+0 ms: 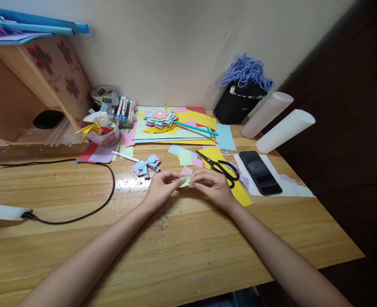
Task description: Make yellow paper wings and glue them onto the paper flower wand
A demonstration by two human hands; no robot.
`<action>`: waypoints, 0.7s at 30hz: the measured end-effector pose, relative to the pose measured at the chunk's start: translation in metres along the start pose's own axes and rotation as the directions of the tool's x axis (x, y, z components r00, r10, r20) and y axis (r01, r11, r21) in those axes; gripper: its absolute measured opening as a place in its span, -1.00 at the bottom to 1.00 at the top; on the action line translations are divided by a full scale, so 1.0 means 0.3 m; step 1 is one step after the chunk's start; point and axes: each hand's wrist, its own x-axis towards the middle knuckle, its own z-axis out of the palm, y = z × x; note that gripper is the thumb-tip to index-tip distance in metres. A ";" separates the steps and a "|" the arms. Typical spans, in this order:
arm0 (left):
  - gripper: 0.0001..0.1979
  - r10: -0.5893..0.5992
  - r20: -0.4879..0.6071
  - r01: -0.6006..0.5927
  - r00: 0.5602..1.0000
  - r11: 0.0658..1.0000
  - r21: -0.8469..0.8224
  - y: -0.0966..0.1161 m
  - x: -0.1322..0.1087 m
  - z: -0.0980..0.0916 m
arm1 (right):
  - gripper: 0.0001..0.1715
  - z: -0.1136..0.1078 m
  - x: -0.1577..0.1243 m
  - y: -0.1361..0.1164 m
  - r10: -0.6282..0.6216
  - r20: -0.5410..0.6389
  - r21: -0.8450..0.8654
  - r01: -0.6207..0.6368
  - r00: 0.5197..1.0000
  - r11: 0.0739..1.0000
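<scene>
A small light green piece of paper is held between both hands just above the wooden table. My left hand pinches its left side between thumb and fingers. My right hand grips the right side the same way. Beyond my left hand lies a blue and purple paper bow, with a white marker beside it. Black scissors rest on a yellow sheet past my right hand. Paper pieces in green and pink lie just behind the hands.
A layered paper flower with a blue stem lies on stacked coloured paper at the back. A phone, two white rolls and a black yarn pouch stand or lie right. Left are a cable, markers and a scrap cup.
</scene>
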 end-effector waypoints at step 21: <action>-0.76 0.039 0.023 -0.041 0.999 0.996 0.085 -0.006 -0.014 0.013 | -0.73 0.062 -0.011 -0.009 0.406 -0.109 0.273 -0.365 0.907 0.890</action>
